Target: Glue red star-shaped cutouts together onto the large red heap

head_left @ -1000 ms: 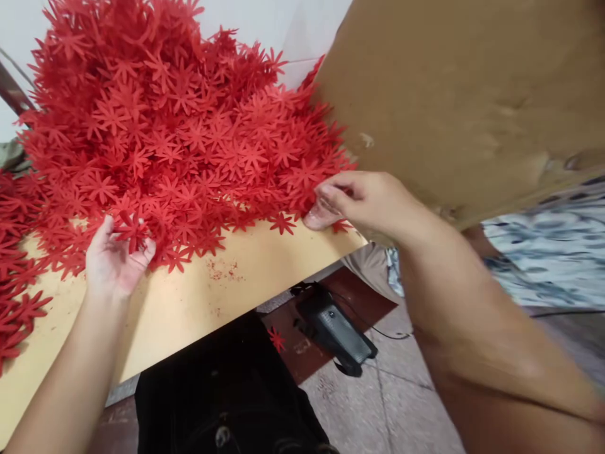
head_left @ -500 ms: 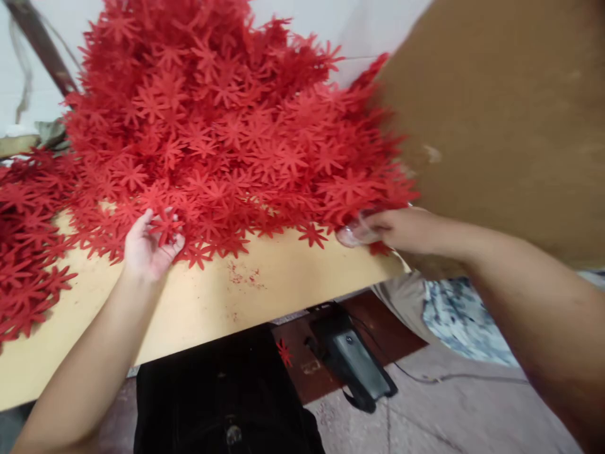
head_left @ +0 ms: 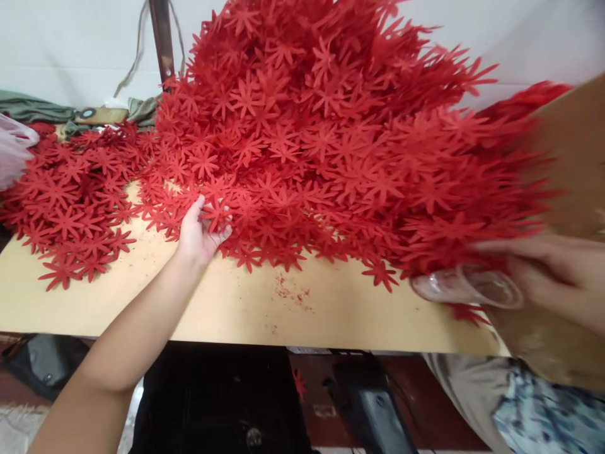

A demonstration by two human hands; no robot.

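A tall heap of red flower-shaped cutouts [head_left: 321,139] covers the back of a tan table [head_left: 246,309]. My left hand [head_left: 198,236] is at the heap's front edge, thumb and fingers closed on a red flower cutout [head_left: 216,214]. My right hand [head_left: 558,277] is blurred at the right edge of the heap, beside a brown board [head_left: 576,157]. A clear, glassy thing [head_left: 466,287] shows at its fingertips, just above the table's right corner. The blur hides whether the hand grips it.
A flatter spread of red cutouts [head_left: 70,189] lies at the left, with a plastic bag [head_left: 12,151] and green cloth [head_left: 38,107] behind. A metal post [head_left: 162,38] rises at the back. Under the table sit a black foot pedal [head_left: 373,403] and a dark bulk [head_left: 222,397].
The view has swung right and down, so the heap and table now sit more centred. My right hand has slid right along the heap's edge. The left hand keeps its cutout.
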